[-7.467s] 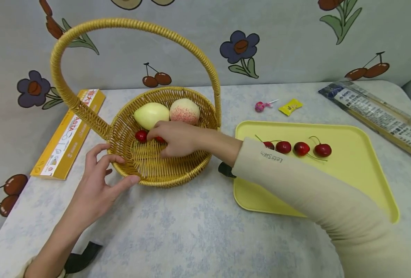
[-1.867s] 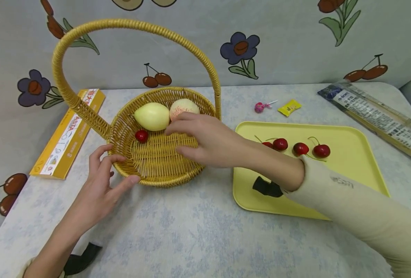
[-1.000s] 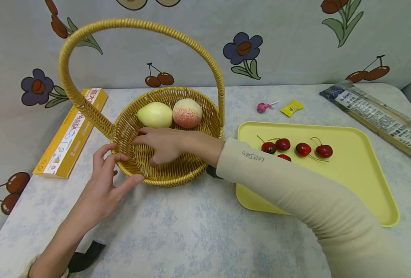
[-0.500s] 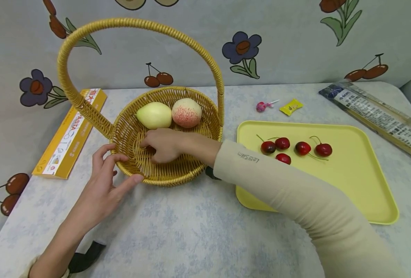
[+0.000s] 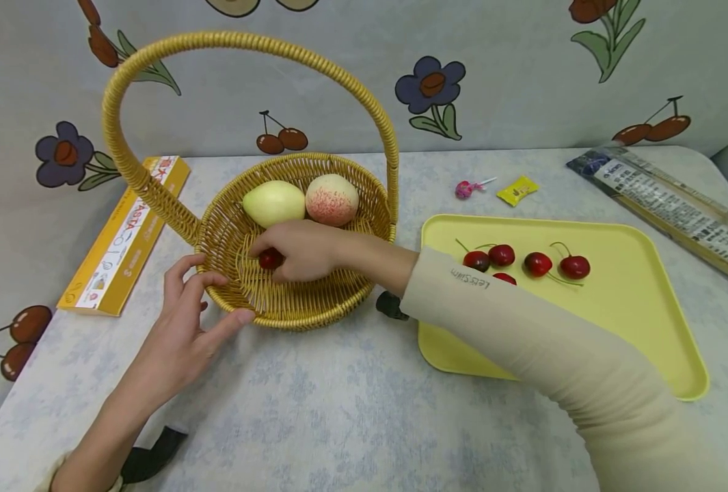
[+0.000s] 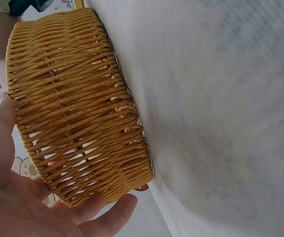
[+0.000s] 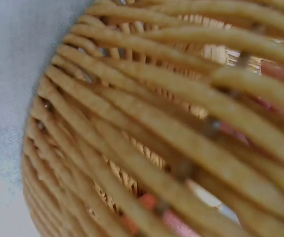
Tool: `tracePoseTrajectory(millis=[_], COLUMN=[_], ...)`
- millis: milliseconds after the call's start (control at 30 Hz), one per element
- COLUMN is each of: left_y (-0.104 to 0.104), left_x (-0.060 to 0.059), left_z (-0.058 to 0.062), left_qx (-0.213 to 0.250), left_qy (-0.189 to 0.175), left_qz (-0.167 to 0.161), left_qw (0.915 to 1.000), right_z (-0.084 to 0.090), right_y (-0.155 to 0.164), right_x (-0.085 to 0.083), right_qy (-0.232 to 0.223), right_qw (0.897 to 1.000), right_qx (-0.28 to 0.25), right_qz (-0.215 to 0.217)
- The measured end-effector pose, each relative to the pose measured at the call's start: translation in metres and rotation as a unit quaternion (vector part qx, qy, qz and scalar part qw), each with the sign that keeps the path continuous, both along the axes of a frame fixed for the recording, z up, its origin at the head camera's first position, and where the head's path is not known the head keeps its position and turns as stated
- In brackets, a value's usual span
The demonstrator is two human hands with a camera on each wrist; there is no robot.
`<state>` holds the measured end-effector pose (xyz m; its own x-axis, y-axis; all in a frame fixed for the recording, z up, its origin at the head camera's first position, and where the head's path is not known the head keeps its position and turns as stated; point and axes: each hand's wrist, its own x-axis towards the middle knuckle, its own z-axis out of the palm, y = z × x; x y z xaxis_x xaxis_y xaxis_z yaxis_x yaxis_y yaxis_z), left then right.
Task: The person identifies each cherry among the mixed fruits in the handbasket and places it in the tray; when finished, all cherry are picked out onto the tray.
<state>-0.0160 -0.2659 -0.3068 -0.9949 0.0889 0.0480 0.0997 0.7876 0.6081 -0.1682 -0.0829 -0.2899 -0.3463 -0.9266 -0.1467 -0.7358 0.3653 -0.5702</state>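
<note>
In the head view my left hand (image 5: 185, 328) holds the near left rim of a woven basket (image 5: 302, 318) with a tall arched handle. The left wrist view has the thumb at the basket's rim and the fingers (image 6: 114, 215) curled around its outer wall. My right hand (image 5: 308, 251) reaches inside the basket and pinches a red cherry (image 5: 270, 258) between fingers and thumb. Behind that hand lie a pale green pear-shaped fruit (image 5: 274, 203) and a peach (image 5: 331, 200). Woven strands fill the right wrist view, hiding most of the right hand.
Several cherries (image 5: 537, 264) lie on a yellow tray (image 5: 622, 328) to the right, partly under the right sleeve. Behind it are a lollipop (image 5: 464, 190) and a yellow candy wrapper (image 5: 517, 190). A long plastic package (image 5: 665, 205) lies far right; a pasta box (image 5: 124, 236) sits left.
One of two cherries seen in the basket earlier is gone from it. My right hand went from the basket's right side back inside and now pinches the other. The left hand stays at the rim.
</note>
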Motion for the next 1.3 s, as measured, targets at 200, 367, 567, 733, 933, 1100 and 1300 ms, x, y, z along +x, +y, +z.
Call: tracePoseTrajectory(millis=[200,367,567,733,933,1100,1300], left_y=[0.001,0.001,0.0,0.0,0.0,0.001,0.001], left_x=[0.0,0.0,0.0,-0.001,-0.001,-0.001,-0.001], left_z=[0.001,0.0,0.0,0.0,-0.001,-0.001,0.0], left_qx=[0.005,0.007,0.009,0.011,0.013,0.011,0.009], left_qy=[-0.008,-0.008,-0.004,-0.001,0.004,0.004,0.001], left_qz=[0.002,0.001,0.0,-0.003,-0.008,-0.007,-0.003], left_qw=[1.0,0.9999,0.9999,0.9999,0.9999,0.9999,1.0], right_z=[0.01,0.017,0.021,0.021,0.02,0.016,0.018], right_y=[0.014,0.029,0.05,0.072,0.107,0.138,0.181], right_x=[0.009,0.017,0.024,0.031,0.043,0.051,0.056], right_qy=[0.011,0.013,-0.003,-0.013,-0.046,-0.066,-0.031], right_qw=[0.999,0.997,0.992,0.982,0.971,0.96,0.96], right_qx=[-0.04,-0.068,-0.119,-0.174,-0.211,-0.238,-0.214], right_qz=[-0.008,-0.021,-0.047,-0.074,-0.104,-0.129,-0.179])
